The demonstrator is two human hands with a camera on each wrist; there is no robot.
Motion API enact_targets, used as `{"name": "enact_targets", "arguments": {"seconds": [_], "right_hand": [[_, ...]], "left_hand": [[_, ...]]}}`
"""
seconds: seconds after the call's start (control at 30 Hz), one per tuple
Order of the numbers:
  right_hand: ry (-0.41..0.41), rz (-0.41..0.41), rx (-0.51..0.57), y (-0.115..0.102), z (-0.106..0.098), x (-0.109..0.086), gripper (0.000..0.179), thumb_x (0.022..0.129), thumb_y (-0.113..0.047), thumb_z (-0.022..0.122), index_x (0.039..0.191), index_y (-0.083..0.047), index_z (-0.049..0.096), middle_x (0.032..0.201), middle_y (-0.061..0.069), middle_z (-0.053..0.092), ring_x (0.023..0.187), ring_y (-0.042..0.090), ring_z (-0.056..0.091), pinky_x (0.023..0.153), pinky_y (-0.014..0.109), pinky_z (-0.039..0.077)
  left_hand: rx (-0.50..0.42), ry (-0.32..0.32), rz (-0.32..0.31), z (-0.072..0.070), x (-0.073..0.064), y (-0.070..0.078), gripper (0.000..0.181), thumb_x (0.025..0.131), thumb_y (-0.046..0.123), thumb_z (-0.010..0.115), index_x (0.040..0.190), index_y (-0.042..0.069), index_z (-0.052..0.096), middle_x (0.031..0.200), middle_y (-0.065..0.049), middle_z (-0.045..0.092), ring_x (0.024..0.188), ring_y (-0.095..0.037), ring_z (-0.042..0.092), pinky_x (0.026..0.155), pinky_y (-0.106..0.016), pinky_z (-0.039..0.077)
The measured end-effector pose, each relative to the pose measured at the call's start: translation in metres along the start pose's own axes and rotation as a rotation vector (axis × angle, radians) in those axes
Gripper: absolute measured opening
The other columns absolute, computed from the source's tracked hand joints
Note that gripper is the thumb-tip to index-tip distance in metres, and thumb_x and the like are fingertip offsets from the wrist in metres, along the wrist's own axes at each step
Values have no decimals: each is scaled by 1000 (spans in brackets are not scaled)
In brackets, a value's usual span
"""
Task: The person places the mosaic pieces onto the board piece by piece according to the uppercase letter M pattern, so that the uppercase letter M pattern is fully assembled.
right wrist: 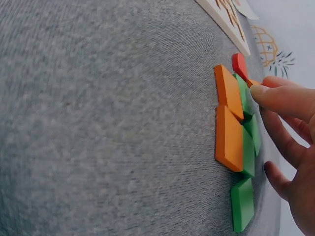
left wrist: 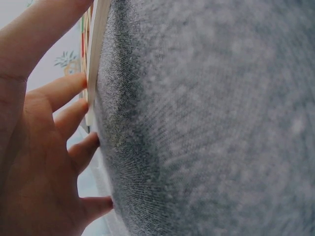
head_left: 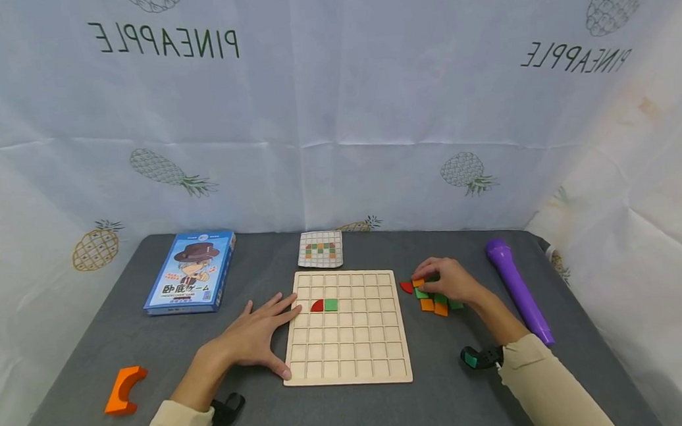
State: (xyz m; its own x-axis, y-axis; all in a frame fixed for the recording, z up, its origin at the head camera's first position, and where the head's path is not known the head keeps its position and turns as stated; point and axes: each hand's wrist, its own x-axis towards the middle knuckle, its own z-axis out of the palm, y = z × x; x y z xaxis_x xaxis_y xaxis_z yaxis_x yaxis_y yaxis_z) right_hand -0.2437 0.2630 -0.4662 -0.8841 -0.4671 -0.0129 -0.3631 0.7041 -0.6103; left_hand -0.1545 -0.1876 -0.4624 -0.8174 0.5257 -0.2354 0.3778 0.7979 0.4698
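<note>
A wooden grid board (head_left: 347,354) lies in the middle of the table. On it a red quarter-round tile (head_left: 318,306) sits beside a green square tile (head_left: 331,305). My left hand (head_left: 251,336) spreads its fingers along the board's left side, thumb and fingertips touching the edge. Right of the board, my right hand (head_left: 451,280) pinches an orange tile (head_left: 418,283) between thumb and finger; the right wrist view shows only a sliver of it. Under and around that hand lie loose orange tiles (right wrist: 230,140), green tiles (right wrist: 243,205) and a red tile (head_left: 406,287).
Behind the board is a small pattern card (head_left: 320,259) with coloured squares. A blue game box (head_left: 188,276) lies at the back left, an orange arch block (head_left: 124,391) at the front left. To the right lies a purple stick (head_left: 520,293). A pineapple-print curtain (head_left: 334,108) hangs behind.
</note>
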Motion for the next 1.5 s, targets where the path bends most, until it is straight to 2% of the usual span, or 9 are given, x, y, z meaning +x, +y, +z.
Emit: {"name": "enact_targets", "arguments": {"seconds": [0.27, 0.63, 0.83, 1.0, 1.13, 1.33, 1.5], "right_hand": [[17, -8, 39, -8, -6, 2, 20, 88, -9, 77, 108, -10, 81, 119, 12, 74, 109, 31, 68, 82, 27, 56], [11, -60, 86, -28, -3, 8, 23, 91, -11, 76, 113, -8, 79, 124, 15, 73, 102, 26, 72, 78, 20, 58], [-13, -61, 133, -38, 11, 13, 22, 91, -12, 76, 112, -9, 80, 123, 14, 74, 104, 26, 71, 78, 20, 58], [-38, -94, 156, -49, 27, 20, 24, 89, -14, 78, 112, -9, 80, 122, 13, 74, 104, 23, 70, 78, 20, 57], [-61, -122, 186, -60, 40, 27, 24, 88, -13, 79, 112, -10, 80, 120, 11, 76, 98, 18, 70, 75, 21, 55], [-83, -132, 224, -76, 55, 36, 24, 87, -14, 80, 111, -11, 80, 117, 10, 76, 100, 16, 71, 80, 21, 57], [-98, -144, 240, -87, 66, 42, 25, 87, -14, 81, 112, -11, 80, 118, 10, 76, 95, 14, 70, 77, 22, 57]], "left_hand": [[-2, 8, 15, 1, 0, -1, 124, 58, 68, 90, 160, 19, 37, 173, -5, 22, 160, -39, 17, 115, -83, 8], [5, 10, 18, 2, 0, -2, 124, 58, 69, 89, 160, 20, 37, 173, -5, 22, 160, -39, 17, 115, -84, 8], [16, 11, 17, 2, 0, -2, 124, 58, 69, 89, 160, 21, 38, 173, -4, 22, 161, -38, 17, 114, -84, 9], [9, 5, 9, 1, 0, -1, 124, 58, 67, 90, 160, 21, 38, 173, -5, 21, 161, -38, 16, 115, -84, 8], [7, 6, 10, 1, 0, -1, 123, 58, 66, 90, 159, 20, 38, 173, -5, 21, 160, -39, 16, 115, -84, 8], [6, 8, 14, 1, -1, -1, 123, 58, 66, 90, 159, 19, 38, 173, -6, 21, 160, -40, 16, 114, -84, 9], [10, 4, 9, 1, 0, -1, 123, 58, 67, 90, 159, 19, 38, 173, -5, 21, 161, -39, 16, 114, -84, 8]]}}
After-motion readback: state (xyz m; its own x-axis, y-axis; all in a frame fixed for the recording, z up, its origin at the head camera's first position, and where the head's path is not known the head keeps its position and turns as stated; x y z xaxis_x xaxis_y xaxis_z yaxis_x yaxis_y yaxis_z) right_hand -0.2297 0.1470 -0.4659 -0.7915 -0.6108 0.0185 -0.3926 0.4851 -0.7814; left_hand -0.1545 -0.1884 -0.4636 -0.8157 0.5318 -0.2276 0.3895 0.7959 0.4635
